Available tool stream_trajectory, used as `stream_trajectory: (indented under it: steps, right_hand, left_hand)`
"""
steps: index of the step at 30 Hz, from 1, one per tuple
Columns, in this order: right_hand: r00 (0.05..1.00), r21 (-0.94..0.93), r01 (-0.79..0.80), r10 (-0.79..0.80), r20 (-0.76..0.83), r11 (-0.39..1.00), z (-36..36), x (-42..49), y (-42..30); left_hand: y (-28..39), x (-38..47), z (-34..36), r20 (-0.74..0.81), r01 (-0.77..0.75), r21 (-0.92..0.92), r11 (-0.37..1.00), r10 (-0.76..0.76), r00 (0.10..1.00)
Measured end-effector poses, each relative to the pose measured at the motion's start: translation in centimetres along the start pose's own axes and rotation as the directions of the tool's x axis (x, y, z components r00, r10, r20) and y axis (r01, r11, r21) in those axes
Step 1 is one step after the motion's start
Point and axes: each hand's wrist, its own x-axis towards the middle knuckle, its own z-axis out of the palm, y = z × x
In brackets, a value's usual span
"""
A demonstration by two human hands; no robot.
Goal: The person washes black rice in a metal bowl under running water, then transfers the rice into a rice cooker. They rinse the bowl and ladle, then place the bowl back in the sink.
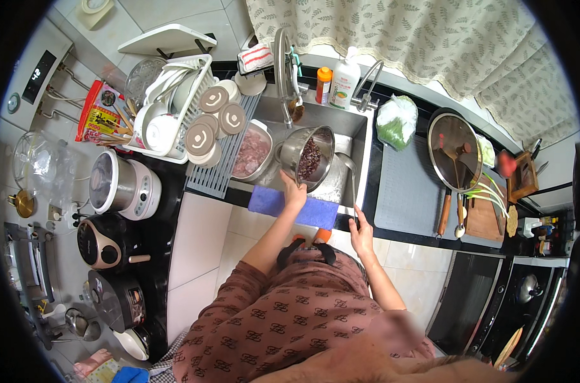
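Observation:
My left hand (295, 192) grips the near rim of a stainless steel pot (290, 155) over the sink (359, 125). The pot is tilted to the right, its mouth turned sideways, and dark red-purple grains or beans (310, 160) lie against its inner wall. With my right hand (362, 233) I hold the long handle of a metal ladle (348, 163), whose bowl reaches into the right part of the sink. Left of the pot, a white tub with raw meat (251, 153) sits in the sink. Above the pot arches the faucet (281, 72).
A blue-purple towel (271, 203) hangs over the sink's front edge. Lidded jars (201, 139) stand on a grey slatted rack (208, 179), beside a dish rack (192, 105). Rightward are a bagged green vegetable (397, 122), a lidded pan (455, 153) and a cutting board (481, 222).

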Motion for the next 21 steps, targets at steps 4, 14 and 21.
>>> stream_trajectory:
  steps: [4, 14, 21]
  right_hand:
    - [0.991, 0.01, -0.135, 0.135, 0.02, 0.991, 0.5, -1.4, -0.9]
    - [0.958, 0.527, -0.288, 0.234, 0.167, 0.799, 0.9, -3.8, -0.2]
    - [0.955, 0.639, -0.123, -0.084, 0.283, 0.759, -3.2, -6.1, -3.7]
  left_hand:
    - [0.2, -0.2, -0.8, 0.08, 0.123, -0.028, 0.992, -0.12, 0.989]
    - [-1.5, -0.5, 0.9, 0.024, 0.111, -0.189, 0.976, -0.108, 0.994]
    - [0.0, -7.0, -3.6, 0.5, 0.532, -0.816, 0.227, -0.187, 0.846]
